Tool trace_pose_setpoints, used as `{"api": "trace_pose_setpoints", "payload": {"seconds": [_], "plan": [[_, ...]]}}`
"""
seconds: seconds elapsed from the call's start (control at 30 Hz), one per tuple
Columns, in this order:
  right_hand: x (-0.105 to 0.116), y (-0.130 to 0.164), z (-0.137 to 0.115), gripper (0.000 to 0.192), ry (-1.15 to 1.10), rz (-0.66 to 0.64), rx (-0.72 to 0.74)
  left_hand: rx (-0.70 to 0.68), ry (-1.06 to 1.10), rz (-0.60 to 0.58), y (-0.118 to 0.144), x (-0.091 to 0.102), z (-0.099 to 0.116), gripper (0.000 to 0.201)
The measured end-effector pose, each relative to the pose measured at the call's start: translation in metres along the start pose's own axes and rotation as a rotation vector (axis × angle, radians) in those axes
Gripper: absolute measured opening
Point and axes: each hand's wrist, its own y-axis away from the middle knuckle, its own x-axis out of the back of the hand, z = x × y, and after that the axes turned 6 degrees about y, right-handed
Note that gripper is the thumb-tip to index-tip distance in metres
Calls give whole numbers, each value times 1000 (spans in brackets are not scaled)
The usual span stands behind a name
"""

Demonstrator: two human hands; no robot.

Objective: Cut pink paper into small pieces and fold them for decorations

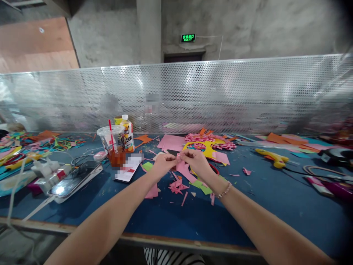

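My left hand [166, 162] and my right hand [195, 162] meet over the middle of the blue table, fingertips pinched together. Between them is a small piece of pink paper [179, 156], mostly covered by the fingers. Just beneath lies a curved pink paper strip [185, 171]. Nearer the table's front edge is a heap of folded pink paper scraps [178, 186], with green paper [203, 187] beside it. Behind my right hand, a yellow paper cutout [210, 154] lies against pink fringed paper [201, 137].
To the left stand a plastic cup [111, 145] with a red straw and a bottle [127, 133]. Two phones lie nearby, one a dark-screened phone [75, 180]. A yellow glue gun [273, 158] rests at right, its cord trailing. A perforated metal panel [193, 95] borders the back.
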Motion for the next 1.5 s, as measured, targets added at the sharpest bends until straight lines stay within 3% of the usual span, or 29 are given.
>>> {"api": "trace_pose_setpoints", "payload": {"seconds": [0.1,0.23,0.43,0.53,0.73,0.83,0.93,1.0,1.17,1.3,1.43,1.5], "plan": [[1,0,1,21,2,11,-15,49,32,-16,1,-2,-2,32],[0,0,2,18,29,-41,25,10,-72,-7,1,0,-2,31],[2,-1,1,19,119,-43,-7,-274,-567,17,0,4,1,21],[2,0,2,19,64,-27,-16,-346,-650,-41,-1,6,4,17],[0,-1,6,19,-243,19,-154,-328,-606,-99,-1,6,7,15],[22,-11,16,21,-275,184,-189,-224,-489,-86,-3,7,5,20],[55,-22,31,26,-163,293,-192,-106,-221,18,-6,11,5,23],[68,-24,40,26,366,110,-188,-90,-43,105,-9,15,6,25],[53,-11,44,17,936,-357,-180,-137,84,367,-15,27,3,28],[43,-8,38,34,1128,-370,-250,-123,157,377,-16,28,-3,23],[53,-13,36,21,1124,-475,-294,-27,297,353,-15,23,-5,24],[60,-15,36,22,1121,-460,-279,-4,353,335,-14,21,-5,24]]}}
